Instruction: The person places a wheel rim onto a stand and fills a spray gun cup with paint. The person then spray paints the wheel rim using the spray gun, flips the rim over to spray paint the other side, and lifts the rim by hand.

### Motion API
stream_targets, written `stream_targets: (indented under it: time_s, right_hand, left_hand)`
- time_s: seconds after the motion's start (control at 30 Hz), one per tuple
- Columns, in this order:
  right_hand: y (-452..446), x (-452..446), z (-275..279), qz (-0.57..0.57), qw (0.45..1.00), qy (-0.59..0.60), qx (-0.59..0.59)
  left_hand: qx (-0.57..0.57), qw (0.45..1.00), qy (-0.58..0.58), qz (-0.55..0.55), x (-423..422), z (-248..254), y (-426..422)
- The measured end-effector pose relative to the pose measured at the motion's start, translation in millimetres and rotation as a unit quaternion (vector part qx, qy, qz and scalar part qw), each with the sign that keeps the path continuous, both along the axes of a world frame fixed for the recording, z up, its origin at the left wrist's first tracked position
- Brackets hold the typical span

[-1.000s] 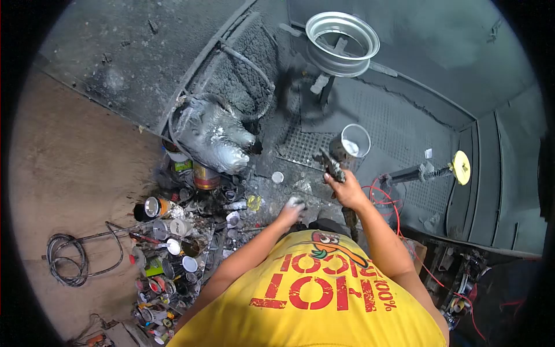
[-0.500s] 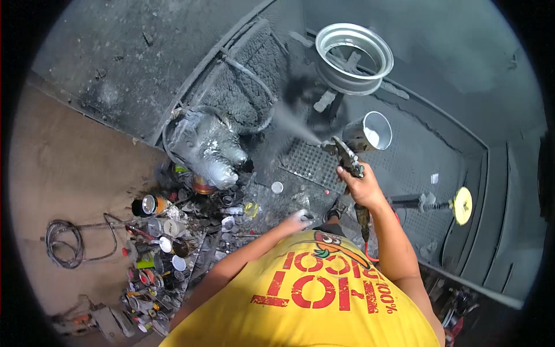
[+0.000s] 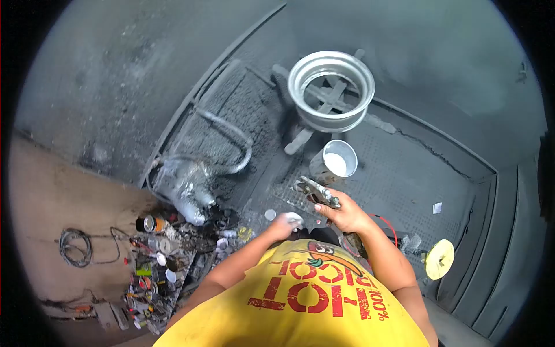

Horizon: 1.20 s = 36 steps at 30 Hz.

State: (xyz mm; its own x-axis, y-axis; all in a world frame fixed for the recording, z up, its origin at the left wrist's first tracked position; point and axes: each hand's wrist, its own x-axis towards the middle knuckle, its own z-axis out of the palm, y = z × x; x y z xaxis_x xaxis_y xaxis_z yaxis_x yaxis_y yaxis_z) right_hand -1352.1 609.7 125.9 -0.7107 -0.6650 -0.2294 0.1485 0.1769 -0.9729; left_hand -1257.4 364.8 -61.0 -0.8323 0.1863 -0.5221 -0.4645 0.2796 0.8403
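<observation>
My right hand (image 3: 345, 213) is wrapped round a paint-stained spray gun (image 3: 317, 192), its nozzle end pointing up and to the left. Just beyond the gun stands a metal bucket (image 3: 317, 166) with something white inside. Past the bucket, a silver wheel rim (image 3: 332, 122) rests on a cross-shaped stand (image 3: 299, 141). Close to my body, my left hand (image 3: 283, 226) is closed, with a pale patch at its fingers; whether that is paint or a held thing is unclear. A red hose (image 3: 388, 224) runs behind my right forearm.
Left of me, a low surface is crowded with cans, lids and bottles (image 3: 155, 283). A silver-coated lumpy bundle (image 3: 186, 188) sits by the grey wall. A coiled hose (image 3: 75, 247) lies far left. To the right is a round yellow disc (image 3: 439, 259).
Mist was coming from the spray gun before; none shows now. My left hand has moved up, closer to the gun. The view has shifted, so the rim sits lower and further left.
</observation>
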Motion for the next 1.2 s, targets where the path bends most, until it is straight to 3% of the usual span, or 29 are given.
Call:
stream_targets:
  time_s: [0.1,0.17,0.23,0.37,0.43,0.5,0.63,0.83,0.97,1.03,1.07,1.2]
  right_hand:
    - [16,-40,10,-0.015,1.0,-0.014,0.011]
    - [21,-70,19,-0.103,0.988,0.099,-0.05]
    - [36,-100,37,-0.171,0.981,0.09,0.007]
    - [80,-148,62,-0.332,0.917,0.209,0.075]
    - [95,-154,80,-0.411,0.891,0.175,0.079]
    - [117,-159,66,-0.422,0.877,0.187,0.131]
    - [107,-131,52,-0.437,0.883,0.074,0.151]
    - [23,-100,44,-0.323,0.941,-0.095,0.028]
    - [-10,-110,59,-0.29,0.949,-0.12,-0.036]
    - [-14,-122,71,-0.292,0.954,-0.053,-0.029]
    - [-12,-129,57,-0.304,0.951,0.015,-0.051]
    - [5,-146,69,-0.327,0.944,0.011,-0.027]
  left_hand:
    - [-0.052,0.996,0.04,0.056,-44,47,-8]
    - [-0.063,0.994,0.068,0.062,-72,41,-20]
    - [-0.056,0.993,0.091,0.043,-95,42,-22]
    - [-0.076,0.991,0.106,-0.002,-136,65,-14]
    - [-0.057,0.993,0.106,0.008,-160,71,-16]
    - [-0.032,0.991,0.127,0.0,-185,67,-26]
    - [-0.012,0.99,0.132,-0.038,-236,73,-47]
    - [0.036,0.988,0.147,-0.039,-315,99,-70]
    - [0.029,0.978,0.173,-0.114,-351,73,-85]
    - [-0.133,0.953,0.234,-0.141,-358,58,-106]
    - [-0.196,0.947,0.21,-0.147,-358,49,-118]
    - [-0.289,0.94,0.127,-0.131,-324,-1,-144]
